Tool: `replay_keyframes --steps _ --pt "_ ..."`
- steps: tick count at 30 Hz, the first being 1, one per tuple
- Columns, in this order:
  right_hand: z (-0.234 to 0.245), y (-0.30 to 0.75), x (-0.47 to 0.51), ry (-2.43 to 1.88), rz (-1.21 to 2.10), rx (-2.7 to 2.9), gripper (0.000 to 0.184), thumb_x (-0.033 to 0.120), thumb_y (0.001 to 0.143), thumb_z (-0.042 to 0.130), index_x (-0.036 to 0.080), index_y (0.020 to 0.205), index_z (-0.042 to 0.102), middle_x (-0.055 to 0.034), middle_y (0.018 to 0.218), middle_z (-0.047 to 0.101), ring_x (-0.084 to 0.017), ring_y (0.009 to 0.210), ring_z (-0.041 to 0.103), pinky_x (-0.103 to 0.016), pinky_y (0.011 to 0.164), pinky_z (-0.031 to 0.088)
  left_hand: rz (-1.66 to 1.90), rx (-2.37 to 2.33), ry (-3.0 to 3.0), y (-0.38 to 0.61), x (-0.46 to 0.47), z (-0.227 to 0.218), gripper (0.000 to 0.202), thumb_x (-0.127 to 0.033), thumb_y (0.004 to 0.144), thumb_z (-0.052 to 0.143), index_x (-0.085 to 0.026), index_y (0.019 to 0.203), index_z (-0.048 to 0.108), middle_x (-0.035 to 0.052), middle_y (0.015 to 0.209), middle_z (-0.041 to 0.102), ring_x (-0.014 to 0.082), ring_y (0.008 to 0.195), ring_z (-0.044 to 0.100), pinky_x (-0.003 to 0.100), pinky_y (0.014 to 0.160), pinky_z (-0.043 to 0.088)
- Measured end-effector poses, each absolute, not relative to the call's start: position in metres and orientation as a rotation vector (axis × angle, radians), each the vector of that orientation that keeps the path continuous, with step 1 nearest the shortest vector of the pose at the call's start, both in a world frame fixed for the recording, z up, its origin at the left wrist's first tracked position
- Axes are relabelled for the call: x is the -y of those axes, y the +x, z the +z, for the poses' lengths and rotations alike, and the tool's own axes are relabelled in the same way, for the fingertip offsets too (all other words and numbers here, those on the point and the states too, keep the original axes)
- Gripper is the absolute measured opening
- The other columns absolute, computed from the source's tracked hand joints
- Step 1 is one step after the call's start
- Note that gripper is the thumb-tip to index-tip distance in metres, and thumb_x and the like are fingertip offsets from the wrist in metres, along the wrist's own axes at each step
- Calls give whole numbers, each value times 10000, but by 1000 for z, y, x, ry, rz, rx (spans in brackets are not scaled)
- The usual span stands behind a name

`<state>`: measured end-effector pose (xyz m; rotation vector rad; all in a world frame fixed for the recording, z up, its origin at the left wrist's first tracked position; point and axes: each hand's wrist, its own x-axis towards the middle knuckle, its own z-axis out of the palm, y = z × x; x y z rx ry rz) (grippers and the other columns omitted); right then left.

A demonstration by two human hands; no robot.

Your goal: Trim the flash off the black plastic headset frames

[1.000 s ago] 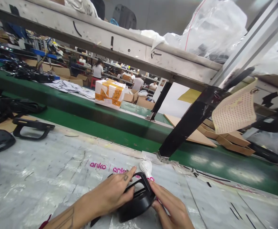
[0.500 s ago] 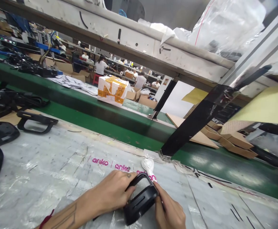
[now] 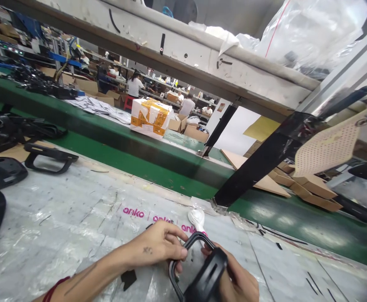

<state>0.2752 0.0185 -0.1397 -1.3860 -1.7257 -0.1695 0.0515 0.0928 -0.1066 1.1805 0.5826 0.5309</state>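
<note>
Near the front edge of the plastic-covered tabletop (image 3: 60,218), a black plastic handle part (image 3: 202,272) is held tilted up just above the surface, gripped between both hands. The left hand (image 3: 158,249) is extended in from the lower left with the forearm low over the tabletop, its fingers (image 3: 178,253) curled and pinched on the part's looped rim. The right hand (image 3: 240,283) is cupped beneath from the lower right, its fingers clenched around the part's solid body.
</note>
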Motion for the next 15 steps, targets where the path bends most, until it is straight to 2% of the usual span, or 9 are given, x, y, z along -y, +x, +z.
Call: replay_keyframes --steps 2,5,11,15 --pt "-137 275 -15 -1393 -199 1702 220 272 943 495 213 1045 682 -8 913 759 -164 711 729 -204 727 568 473 -532 1176 49 -93 -101 289 -305 700 767 -126 913 689 34 692 696 170 614 669 265 641 505" --pt "-134 272 -11 -1394 -320 1701 229 231 938 497 208 1063 687 -24 960 752 -173 751 728 -233 760 558 426 -624 1207 48 -94 -94 189 -295 695 749 -120 765 735 62 686 714 169 610 669 247 602 506" --pt "-134 266 -12 -1429 -423 1633 261 267 962 472 170 1025 707 -46 904 757 -173 692 726 -239 694 561 453 -727 1122 53 -92 -95 254 -352 693 731 -99 670 728 104 663 722 190 590 686 268 579 541" --pt "-135 266 -13 -1447 -426 1614 277 303 966 474 162 992 712 -41 859 758 -168 663 722 -231 676 558 512 -715 971 57 -90 -105 269 -347 636 786 -89 647 713 107 658 710 199 587 682 275 549 547"
